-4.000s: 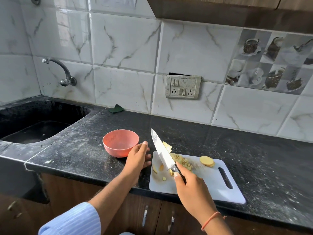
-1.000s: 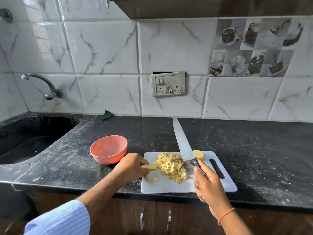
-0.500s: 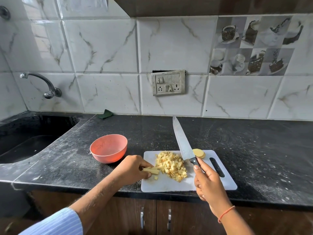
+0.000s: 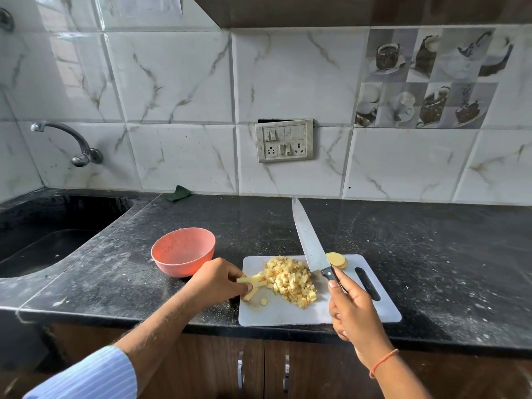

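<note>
A white cutting board (image 4: pixel 288 313) lies at the counter's front edge with a heap of small yellow diced pieces (image 4: pixel 290 277) on it. My left hand (image 4: pixel 217 279) pinches a few yellow strips (image 4: pixel 253 283) at the board's left end. My right hand (image 4: pixel 352 309) grips the black handle of a large knife (image 4: pixel 309 240), whose blade points up and away, lifted above the board. Two round yellow slices (image 4: pixel 336 260) sit behind the blade near the board's handle slot.
An empty pink bowl (image 4: pixel 183 251) stands just left of the board. A dark sink (image 4: pixel 43 240) with a wall tap (image 4: pixel 72 142) lies at the far left. A green scrap (image 4: pixel 178 193) lies by the wall. The black counter (image 4: pixel 431 254) stretches right.
Since four seconds ago the scattered pieces have become one diced heap. In the last second my left hand took hold of the strips and shifted them slightly; the knife stayed raised.
</note>
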### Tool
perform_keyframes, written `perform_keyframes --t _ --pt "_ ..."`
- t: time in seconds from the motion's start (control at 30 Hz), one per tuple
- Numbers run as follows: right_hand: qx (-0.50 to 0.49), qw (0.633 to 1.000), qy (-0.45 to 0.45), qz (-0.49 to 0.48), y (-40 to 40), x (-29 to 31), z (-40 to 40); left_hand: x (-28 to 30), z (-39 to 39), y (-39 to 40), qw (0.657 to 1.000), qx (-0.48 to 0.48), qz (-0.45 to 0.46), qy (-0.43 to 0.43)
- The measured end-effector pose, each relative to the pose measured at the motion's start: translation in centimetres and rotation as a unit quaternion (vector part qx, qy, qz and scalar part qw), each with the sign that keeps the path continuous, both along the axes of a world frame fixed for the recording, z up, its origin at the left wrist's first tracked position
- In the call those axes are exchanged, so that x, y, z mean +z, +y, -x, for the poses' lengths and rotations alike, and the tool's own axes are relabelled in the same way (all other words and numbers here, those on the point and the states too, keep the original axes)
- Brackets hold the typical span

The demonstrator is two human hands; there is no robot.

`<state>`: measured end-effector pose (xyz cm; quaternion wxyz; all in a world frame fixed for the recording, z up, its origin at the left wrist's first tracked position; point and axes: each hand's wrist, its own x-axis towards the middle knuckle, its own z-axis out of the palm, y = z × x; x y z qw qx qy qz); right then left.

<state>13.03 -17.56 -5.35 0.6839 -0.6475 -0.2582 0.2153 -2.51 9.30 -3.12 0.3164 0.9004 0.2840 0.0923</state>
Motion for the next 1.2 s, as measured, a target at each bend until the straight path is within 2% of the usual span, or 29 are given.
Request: perform_keyframes --t 0.43,0.63,0.9,1.1,1.2 --pt "0.004 1.0 0.0 -0.003 -0.1 -0.1 0.0 -0.3 -1.7 -1.1 0.995 -0.04 -0.08 0.043" --pt "0.004 1.0 -0.002 -0.002 0.0 -0.2 -0.1 0.5 -1.6 -1.1 0.99 -0.109 -0.063 0.056" --pt "0.004 1.0 0.001 0.0 -0.1 0.0 0.0 0.8 -1.7 0.0 0.995 -0.093 -0.026 0.029" --pt "0.005 1.0 0.004 -0.001 0.0 0.0 0.0 1.7 -2.6 0.3 0.994 -0.094 -0.038 0.036" --pt "0.005 1.0 0.003 -0.001 0.0 0.0 0.0 1.5 -2.6 0.5 0.993 -0.117 0.017 0.021"
